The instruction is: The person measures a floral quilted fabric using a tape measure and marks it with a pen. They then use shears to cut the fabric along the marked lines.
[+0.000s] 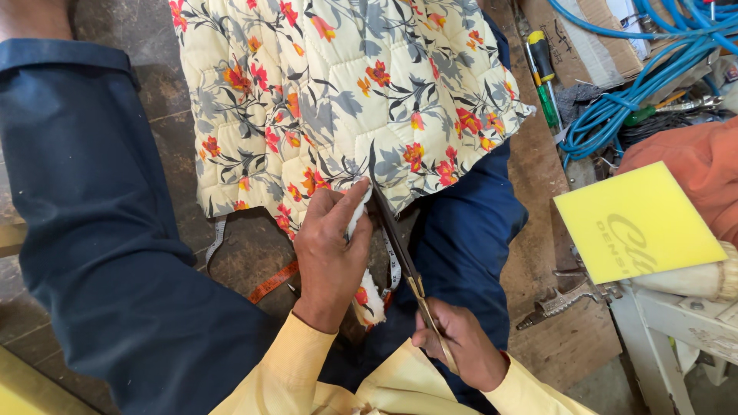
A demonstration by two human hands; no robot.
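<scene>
The quilted floral fabric (338,92), cream with orange-red flowers and grey leaves, lies spread over the person's lap and knees, its lower edge hanging toward the body so the cut line sits within easy reach of both hands. The scissors (403,253) run up from below with the blades slightly parted and the tip entering the fabric's bottom edge, so the long blades follow the line away from the person.

The left hand (330,257) pinches the edge just beside the blades, fingers clenched on a narrow trimmed strip (367,296) whose white wadding shows; holding it taut and off to the side keeps the padded layers from bunching in the blades. The right hand (457,346) is closed around the scissor handles, low and near the body, the wrist in line with the blades for a straight push.

A measuring tape (270,283), orange and white, lies on the floor under the fabric's edge, near the left hand. The dark blue trousers (100,230) carry the fabric like a working surface.

Farther right, on the wooden floor, lie a screwdriver (543,77) with a yellow, black and green handle and a metal tool (557,303); a coil of blue hose (638,84) sits beyond them. A yellow foam square (638,223) rests on a white stand, well apart from the cutting.
</scene>
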